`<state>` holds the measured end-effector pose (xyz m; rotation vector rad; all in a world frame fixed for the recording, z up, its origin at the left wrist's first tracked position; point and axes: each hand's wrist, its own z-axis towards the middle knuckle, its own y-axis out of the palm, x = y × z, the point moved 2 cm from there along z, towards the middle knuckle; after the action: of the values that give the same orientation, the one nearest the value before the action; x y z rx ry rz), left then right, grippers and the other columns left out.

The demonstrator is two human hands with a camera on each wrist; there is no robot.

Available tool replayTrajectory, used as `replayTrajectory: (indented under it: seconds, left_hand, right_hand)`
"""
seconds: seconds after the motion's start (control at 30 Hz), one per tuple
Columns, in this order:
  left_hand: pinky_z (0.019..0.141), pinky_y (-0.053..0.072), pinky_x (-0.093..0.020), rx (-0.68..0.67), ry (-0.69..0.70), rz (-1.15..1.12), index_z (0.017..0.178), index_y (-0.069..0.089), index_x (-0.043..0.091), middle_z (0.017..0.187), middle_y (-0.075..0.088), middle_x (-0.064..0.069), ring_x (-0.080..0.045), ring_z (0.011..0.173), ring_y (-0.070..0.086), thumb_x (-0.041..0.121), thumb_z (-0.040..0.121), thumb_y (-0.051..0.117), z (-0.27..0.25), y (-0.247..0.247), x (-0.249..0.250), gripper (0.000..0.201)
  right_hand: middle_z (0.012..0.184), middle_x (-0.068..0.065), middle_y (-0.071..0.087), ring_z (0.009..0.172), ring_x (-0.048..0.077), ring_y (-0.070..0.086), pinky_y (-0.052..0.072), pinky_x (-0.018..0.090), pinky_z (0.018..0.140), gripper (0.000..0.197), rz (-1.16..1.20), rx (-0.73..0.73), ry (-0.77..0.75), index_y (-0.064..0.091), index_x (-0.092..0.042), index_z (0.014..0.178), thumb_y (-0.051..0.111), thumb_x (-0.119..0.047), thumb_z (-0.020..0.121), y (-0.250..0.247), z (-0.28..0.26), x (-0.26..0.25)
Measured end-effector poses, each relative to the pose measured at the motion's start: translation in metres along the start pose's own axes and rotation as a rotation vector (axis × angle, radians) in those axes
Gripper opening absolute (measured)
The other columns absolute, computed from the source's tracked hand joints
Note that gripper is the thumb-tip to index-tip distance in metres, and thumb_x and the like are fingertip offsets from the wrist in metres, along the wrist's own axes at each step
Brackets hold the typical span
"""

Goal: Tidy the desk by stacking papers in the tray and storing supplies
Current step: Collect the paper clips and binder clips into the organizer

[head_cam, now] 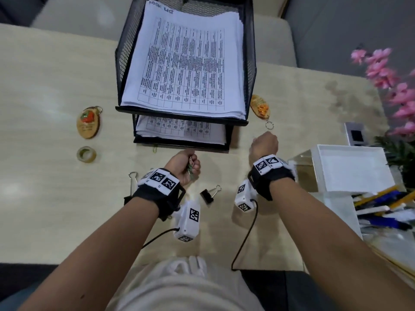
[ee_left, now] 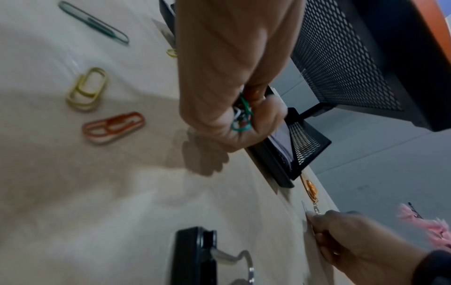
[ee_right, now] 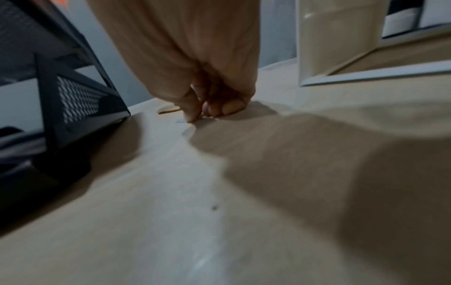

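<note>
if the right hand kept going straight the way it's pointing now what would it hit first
Most likely the orange keychain: its key ring lies just past the right hand, whose fingertips are pinched down at the desk. The black mesh paper tray stands off to the side, though depth is unclear.

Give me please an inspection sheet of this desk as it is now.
Surface: beige desk, faint stains far right.
Job's things: papers fill black mesh tray; loose paper clips; binder clip; tape roll.
Clutter: two keychains.
Hands: left hand grips paper clips; right hand pinches at the desk, item unclear.
Cables: black wrist-camera cable.
Surroundings: pink flowers, white box, pens.
</note>
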<state>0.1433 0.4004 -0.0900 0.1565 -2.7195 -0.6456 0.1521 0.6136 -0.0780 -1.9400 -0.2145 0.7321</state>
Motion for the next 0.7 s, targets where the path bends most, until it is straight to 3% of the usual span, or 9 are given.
replayTrajectory:
  seconds: [0.13, 0.2, 0.27, 0.33, 0.37, 0.43, 0.5, 0.6, 0.7]
  left_hand:
    - [0.028, 0.034, -0.01, -0.002, 0.005, -0.041, 0.058, 0.036, 0.015, 0.038, 0.045, -0.001, -0.009, 0.028, 0.042, 0.023, 0.096, 0.034, -0.004, -0.006, 0.001, 0.039]
    - [0.029, 0.034, -0.009, -0.013, 0.016, -0.059, 0.058, 0.036, 0.015, 0.039, 0.045, 0.001, -0.008, 0.028, 0.042, 0.024, 0.096, 0.034, -0.011, -0.016, 0.006, 0.04]
    - [0.03, 0.032, -0.008, -0.028, 0.053, -0.105, 0.056, 0.037, 0.016, 0.038, 0.045, 0.002, -0.008, 0.027, 0.041, 0.023, 0.096, 0.033, -0.018, -0.031, 0.017, 0.041]
    - [0.031, 0.031, -0.007, -0.015, 0.072, -0.149, 0.051, 0.039, 0.016, 0.037, 0.043, 0.002, -0.008, 0.027, 0.039, 0.021, 0.096, 0.033, -0.025, -0.05, 0.031, 0.046]
    - [0.031, 0.03, -0.006, -0.002, 0.082, -0.162, 0.048, 0.04, 0.016, 0.036, 0.043, 0.003, -0.008, 0.026, 0.039, 0.021, 0.096, 0.034, -0.029, -0.059, 0.037, 0.048]
    - [0.031, 0.029, -0.006, 0.038, 0.121, -0.185, 0.051, 0.037, 0.016, 0.036, 0.042, 0.003, -0.008, 0.026, 0.038, 0.019, 0.095, 0.034, -0.037, -0.077, 0.048, 0.044]
    - [0.032, 0.029, -0.007, 0.061, 0.148, -0.193, 0.055, 0.035, 0.017, 0.035, 0.042, 0.003, -0.008, 0.027, 0.038, 0.019, 0.094, 0.033, -0.045, -0.093, 0.057, 0.038]
    - [0.031, 0.029, -0.007, 0.099, 0.183, -0.164, 0.058, 0.034, 0.017, 0.034, 0.042, 0.003, -0.008, 0.025, 0.038, 0.021, 0.095, 0.031, -0.055, -0.111, 0.066, 0.037]
    - [0.028, 0.028, -0.008, 0.151, 0.215, -0.13, 0.059, 0.035, 0.016, 0.033, 0.043, 0.003, -0.007, 0.024, 0.04, 0.02, 0.096, 0.03, -0.064, -0.128, 0.073, 0.037]
  right_hand:
    - [0.117, 0.026, 0.059, 0.108, 0.039, 0.056, 0.046, 0.038, 0.084, 0.021, 0.042, -0.029, 0.002, 0.059, 0.008, 0.103, 0.053, -0.007, 0.09, -0.002, -0.019, 0.001]
    - [0.11, 0.023, 0.061, 0.104, 0.037, 0.057, 0.046, 0.034, 0.081, 0.013, 0.136, -0.028, -0.027, 0.058, 0.002, 0.095, 0.048, -0.002, 0.09, -0.001, -0.047, 0.003]
    - [0.1, 0.014, 0.063, 0.092, 0.028, 0.059, 0.046, 0.022, 0.072, 0.017, 0.27, -0.007, -0.096, 0.056, -0.009, 0.082, 0.045, 0.004, 0.084, 0.003, -0.083, -0.003]
    - [0.093, 0.006, 0.063, 0.084, 0.016, 0.056, 0.04, 0.003, 0.06, 0.019, 0.305, -0.063, -0.206, 0.058, -0.009, 0.08, 0.048, 0.007, 0.083, 0.015, -0.117, -0.015]
    - [0.09, 0.005, 0.063, 0.081, 0.014, 0.054, 0.041, 0.003, 0.061, 0.015, 0.29, -0.106, -0.28, 0.059, -0.007, 0.08, 0.05, 0.005, 0.084, 0.025, -0.131, -0.024]
    - [0.088, 0.006, 0.064, 0.08, 0.017, 0.057, 0.052, 0.024, 0.075, 0.009, 0.254, -0.185, -0.408, 0.06, -0.004, 0.083, 0.053, 0.001, 0.087, 0.045, -0.151, -0.043]
    - [0.093, 0.011, 0.065, 0.086, 0.025, 0.061, 0.054, 0.042, 0.081, 0.013, 0.202, -0.261, -0.521, 0.062, -0.004, 0.091, 0.05, 0.0, 0.089, 0.06, -0.166, -0.063]
    - [0.1, 0.016, 0.06, 0.096, 0.033, 0.058, 0.049, 0.036, 0.076, 0.035, -0.015, -0.324, -0.708, 0.059, -0.005, 0.11, 0.04, 0.01, 0.085, 0.079, -0.179, -0.088]
    - [0.108, 0.018, 0.057, 0.103, 0.033, 0.054, 0.042, 0.033, 0.073, 0.059, -0.178, -0.345, -0.779, 0.049, -0.011, 0.131, 0.039, 0.017, 0.079, 0.091, -0.179, -0.102]
